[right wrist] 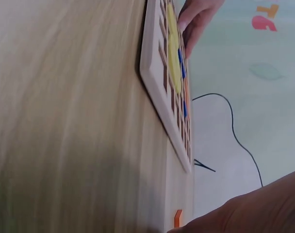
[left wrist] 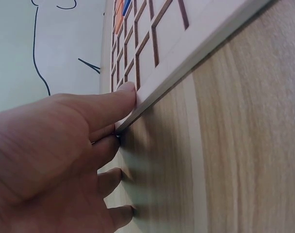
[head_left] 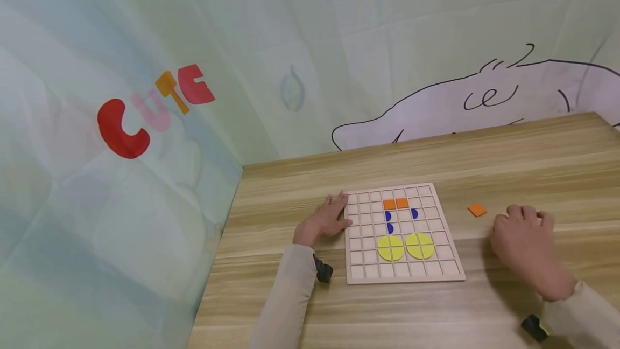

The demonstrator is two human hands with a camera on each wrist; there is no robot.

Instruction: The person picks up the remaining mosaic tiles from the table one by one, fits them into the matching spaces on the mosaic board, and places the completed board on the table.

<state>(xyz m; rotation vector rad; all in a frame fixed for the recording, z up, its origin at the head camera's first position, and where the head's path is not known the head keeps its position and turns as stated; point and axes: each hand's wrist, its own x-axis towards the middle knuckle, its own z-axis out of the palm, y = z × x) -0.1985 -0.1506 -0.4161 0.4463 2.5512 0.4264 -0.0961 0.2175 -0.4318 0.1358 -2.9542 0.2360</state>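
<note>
A pale square grid board (head_left: 360, 280) lies on the table. Two orange square tiles (head_left: 389, 204) sit side by side near its far edge, with three blue half-circle pieces (head_left: 390, 228) below them. Nearer are two yellow circles (head_left: 420, 245) made of quarter pieces. My left hand (head_left: 325, 220) rests at the board's left edge; its thumb (left wrist: 121, 99) touches the rim and the other fingers spread beside it. Right of the board, my right hand (head_left: 525, 238) has bent fingers, close to a loose orange tile (head_left: 477, 209). Its fingertips are hidden, so I cannot tell whether it holds anything.
The wood-grain table (head_left: 397, 316) ends at the back against a printed cloth backdrop (head_left: 310, 42). Coloured letters and a line-drawn animal figure show on the cloth. A black strap device (head_left: 323, 270) sits at the left wrist, another (head_left: 534, 328) at the right.
</note>
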